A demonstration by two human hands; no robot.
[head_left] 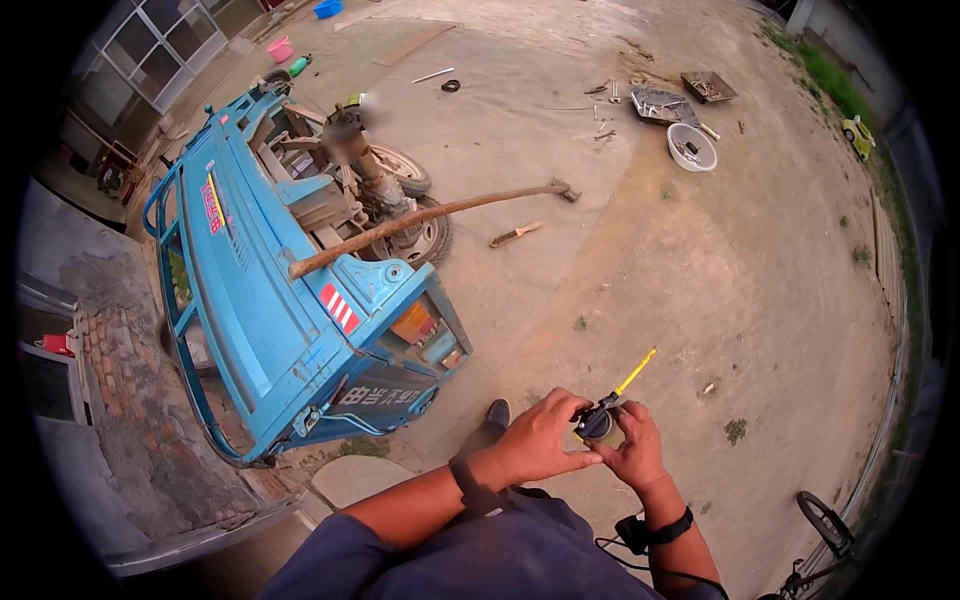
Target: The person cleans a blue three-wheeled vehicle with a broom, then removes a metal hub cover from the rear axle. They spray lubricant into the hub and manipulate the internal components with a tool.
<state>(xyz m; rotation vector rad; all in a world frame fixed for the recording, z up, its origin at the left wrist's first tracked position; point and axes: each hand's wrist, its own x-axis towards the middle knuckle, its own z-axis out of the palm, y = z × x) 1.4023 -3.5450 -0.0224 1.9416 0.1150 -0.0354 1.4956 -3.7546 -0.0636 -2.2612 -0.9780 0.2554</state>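
Note:
A small black tape measure (595,424) sits between my two hands, in front of my body. Its yellow blade (634,372) sticks out a short way, pointing up and to the right. My left hand (535,438) is closed around the case's left side, its thumb stretched along underneath. On the other side, my right hand (637,452) grips the case with curled fingers. Both thumbs come close together below it. Part of the case is hidden by the fingers.
To the left a blue three-wheeled truck (235,270) lies tipped over, wheels exposed. A long wooden-handled hammer (440,210) leans across it. Beyond lie a wire brush (515,234), a white basin (708,152) and a dark tray (650,112) of tools. A bicycle (825,520) is at lower right.

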